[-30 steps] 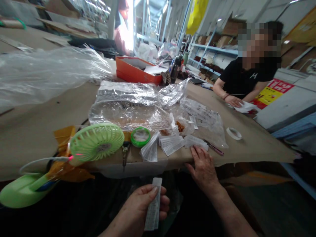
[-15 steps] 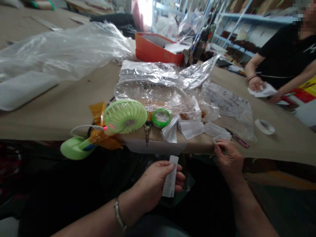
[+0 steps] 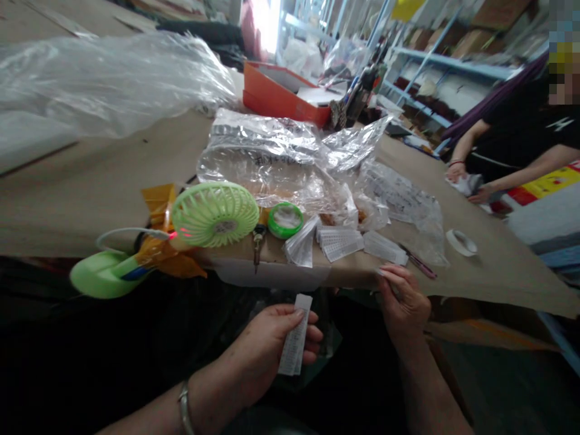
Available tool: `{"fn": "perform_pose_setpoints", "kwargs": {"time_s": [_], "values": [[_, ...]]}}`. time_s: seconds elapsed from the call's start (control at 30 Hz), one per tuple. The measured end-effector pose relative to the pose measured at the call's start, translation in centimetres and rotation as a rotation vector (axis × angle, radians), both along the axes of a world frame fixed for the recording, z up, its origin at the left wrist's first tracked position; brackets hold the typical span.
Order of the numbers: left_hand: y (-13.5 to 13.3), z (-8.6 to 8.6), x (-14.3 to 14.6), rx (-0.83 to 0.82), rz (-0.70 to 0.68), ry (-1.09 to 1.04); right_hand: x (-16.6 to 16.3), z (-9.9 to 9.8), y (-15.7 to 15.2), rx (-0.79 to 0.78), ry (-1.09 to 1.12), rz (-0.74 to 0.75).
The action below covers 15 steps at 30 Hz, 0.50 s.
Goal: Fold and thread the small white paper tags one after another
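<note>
My left hand (image 3: 267, 341) is closed round a small stack of printed paper labels (image 3: 295, 338), its thumb pressed on top, below the table's front edge. Close to that edge, my right hand (image 3: 405, 302) has its fingertips pinched together; whatever is between them is too small to make out. Just beyond those fingertips lies a fanned group of printed labels (image 3: 385, 248). Left of it are a second fan of labels (image 3: 339, 241) and a folded whitish bundle of strips (image 3: 301, 241). A pink-and-dark slim tool (image 3: 421, 264) lies right of the labels.
A green fan (image 3: 215, 214) is taped at the table edge beside a round green tub (image 3: 285, 220). Clear plastic bags (image 3: 272, 163) lie behind, before an orange box (image 3: 285, 96). A tape roll (image 3: 461, 243) sits right. Across the table a co-worker (image 3: 516, 133) handles something white.
My right hand has drawn slightly back from the label fan towards the table edge. My left hand keeps its labels. The view has shifted, and the co-worker's hands have moved with the white item.
</note>
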<state>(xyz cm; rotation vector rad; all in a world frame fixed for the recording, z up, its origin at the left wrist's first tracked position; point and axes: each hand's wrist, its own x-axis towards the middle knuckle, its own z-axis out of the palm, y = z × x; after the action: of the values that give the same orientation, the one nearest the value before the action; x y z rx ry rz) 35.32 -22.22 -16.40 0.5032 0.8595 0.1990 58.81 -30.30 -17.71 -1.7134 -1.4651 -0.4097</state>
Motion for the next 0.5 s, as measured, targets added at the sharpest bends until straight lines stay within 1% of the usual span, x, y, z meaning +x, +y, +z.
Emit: {"fn": "perform_pose_setpoints", "kwargs": {"time_s": [0.07, 0.13, 0.2, 0.23, 0.3, 0.4, 0.5], "values": [[0.0, 0.1, 0.0, -0.025, 0.013, -0.023, -3.3, 0.4, -0.1, 0.041, 0.106, 0.189], [0.1, 0.1, 0.0, -0.042, 0.050, -0.093, -6.7, 0.5, 0.0, -0.029, 0.133, 0.426], [0.1, -0.1, -0.1, -0.046, 0.121, -0.165, -9.3, 0.3, 0.2, -0.092, 0.093, 0.593], [0.1, -0.2, -0.2, -0.053, 0.155, -0.190, -10.2, 0.0, 0.4, -0.115, 0.072, 0.639], [0.2, -0.4, -0.4, -0.082, 0.196, -0.216, -10.9, -0.7, 0.6, -0.150, 0.051, 0.675], [0.3, -0.4, -0.7, -0.127, 0.204, -0.234, -10.7, -1.4, 0.8, -0.188, 0.017, 0.686], [0.5, -0.3, -0.9, -0.128, 0.192, -0.243, -10.1, -1.1, 1.0, -0.186, -0.015, 0.696]]}}
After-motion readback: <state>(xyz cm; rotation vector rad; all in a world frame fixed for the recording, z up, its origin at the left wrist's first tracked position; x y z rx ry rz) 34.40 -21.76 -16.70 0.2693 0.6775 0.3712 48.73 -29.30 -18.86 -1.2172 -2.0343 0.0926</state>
